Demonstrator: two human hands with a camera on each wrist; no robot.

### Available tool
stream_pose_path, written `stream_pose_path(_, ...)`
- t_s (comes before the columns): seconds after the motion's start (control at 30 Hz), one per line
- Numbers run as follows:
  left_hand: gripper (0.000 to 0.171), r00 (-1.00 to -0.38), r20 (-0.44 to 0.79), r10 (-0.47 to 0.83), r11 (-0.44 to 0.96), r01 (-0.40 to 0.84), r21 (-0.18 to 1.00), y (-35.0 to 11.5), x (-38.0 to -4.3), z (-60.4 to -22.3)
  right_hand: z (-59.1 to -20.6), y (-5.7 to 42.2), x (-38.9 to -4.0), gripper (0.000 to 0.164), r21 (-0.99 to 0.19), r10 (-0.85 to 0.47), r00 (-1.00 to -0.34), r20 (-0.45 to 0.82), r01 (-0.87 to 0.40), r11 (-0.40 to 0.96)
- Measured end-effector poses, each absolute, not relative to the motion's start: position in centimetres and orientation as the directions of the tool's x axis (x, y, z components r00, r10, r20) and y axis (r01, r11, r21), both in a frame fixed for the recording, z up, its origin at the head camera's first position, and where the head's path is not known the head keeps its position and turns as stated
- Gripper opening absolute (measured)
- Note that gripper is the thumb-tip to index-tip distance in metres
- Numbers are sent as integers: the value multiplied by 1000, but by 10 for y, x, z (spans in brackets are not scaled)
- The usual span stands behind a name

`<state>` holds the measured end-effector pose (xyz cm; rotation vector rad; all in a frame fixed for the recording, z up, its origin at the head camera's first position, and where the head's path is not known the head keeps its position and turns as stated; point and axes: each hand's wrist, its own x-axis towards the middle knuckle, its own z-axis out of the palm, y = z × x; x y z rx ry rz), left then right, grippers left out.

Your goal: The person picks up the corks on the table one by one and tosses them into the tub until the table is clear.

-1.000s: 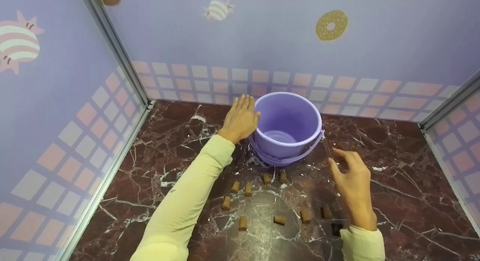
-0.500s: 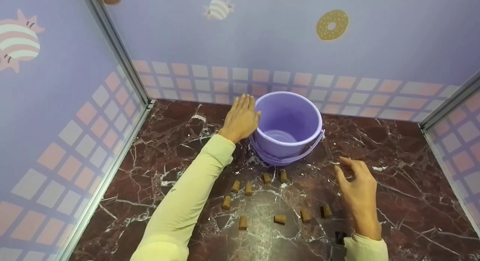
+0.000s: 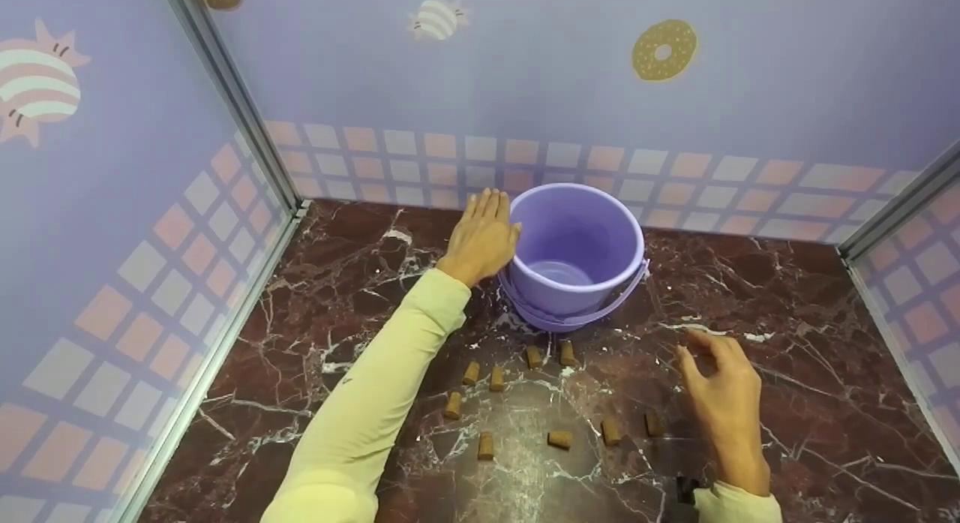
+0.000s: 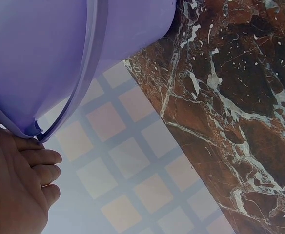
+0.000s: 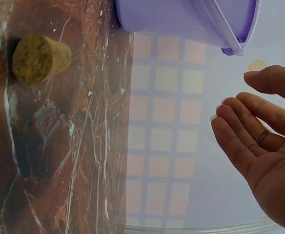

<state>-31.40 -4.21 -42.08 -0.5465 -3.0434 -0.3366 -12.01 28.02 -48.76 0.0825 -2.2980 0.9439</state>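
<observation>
A purple bucket (image 3: 559, 302) stands upright near the back wall, its handle (image 3: 600, 313) hanging down in front. My left hand (image 3: 482, 239) rests against the bucket's left rim with its fingers extended. In the left wrist view, those fingers (image 4: 42, 165) lie beside the point where the handle joins. My right hand (image 3: 724, 392) hovers to the right of the bucket, thumb and fingers apart, holding nothing. Several brown corks lie in front of the bucket; one cork (image 3: 654, 424) is nearest my right hand, and another cork (image 3: 568, 353) is close to the bucket's base.
The dark red marbled surface (image 3: 360, 283) runs back to a lilac wall (image 3: 525, 73) with pink and white squares. A side panel (image 3: 90, 230) stands at the left, and another panel (image 3: 930, 283) at the right. More corks, such as one cork (image 3: 486, 446), lie toward the front.
My right hand has moved back toward the front and slightly right, away from the bucket. My left hand, the bucket and the corks have stayed in place.
</observation>
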Motion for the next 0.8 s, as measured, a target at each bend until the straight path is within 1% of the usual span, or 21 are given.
stream_pose_path(0.23, 65, -936, 68, 345, 914, 351, 201, -42, -315, -421, -491, 283, -114, 27, -613, 188, -816, 546, -236, 754)
stream_pose_path(0.43, 66, -937, 53, 344, 915, 347, 203, -42, -316, -421, -497, 283, -108, 29, -612, 177, -825, 536, -236, 755)
stream_pose_path(0.8, 65, -936, 75, 345, 911, 353, 215, -42, -314, -421, -502, 282, -102, 29, -603, 160, -833, 529, -237, 762)
